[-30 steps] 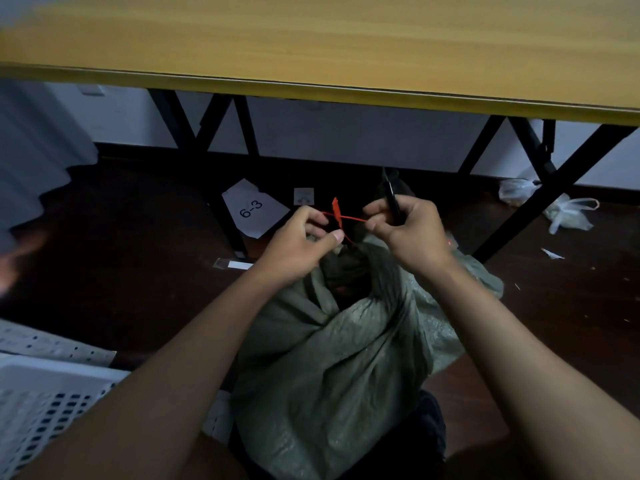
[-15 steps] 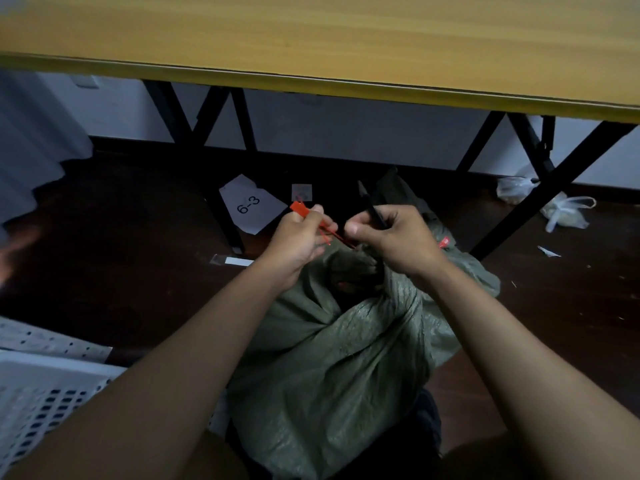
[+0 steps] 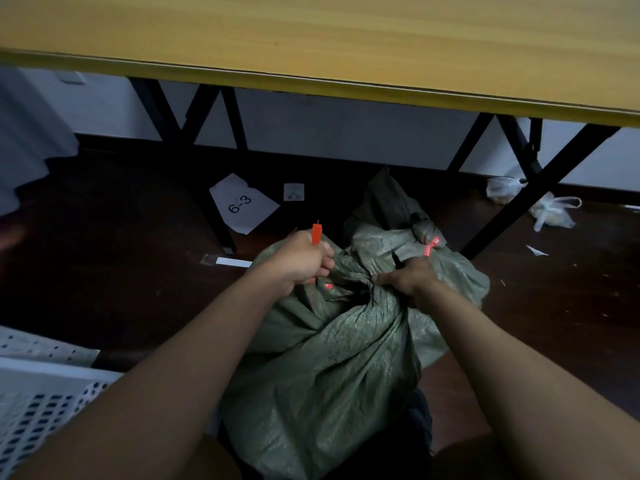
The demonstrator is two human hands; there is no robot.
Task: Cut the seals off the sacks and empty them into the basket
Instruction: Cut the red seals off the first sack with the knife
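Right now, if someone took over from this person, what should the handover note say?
Left hand grips the red seal, apparently off the near sack, and touches its mouth.
Right hand grips the sack's mouth; a dark tool, only partly visible, pokes from the fist.
A second sack behind still carries a red seal.
White basket stands at lower left.
Left: empty the near sack, then unseal and empty the second.

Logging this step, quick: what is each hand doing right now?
Left hand: grips the red seal at the sack's mouth.
Right hand: grips the sack's bunched neck; a dark tool pokes out.
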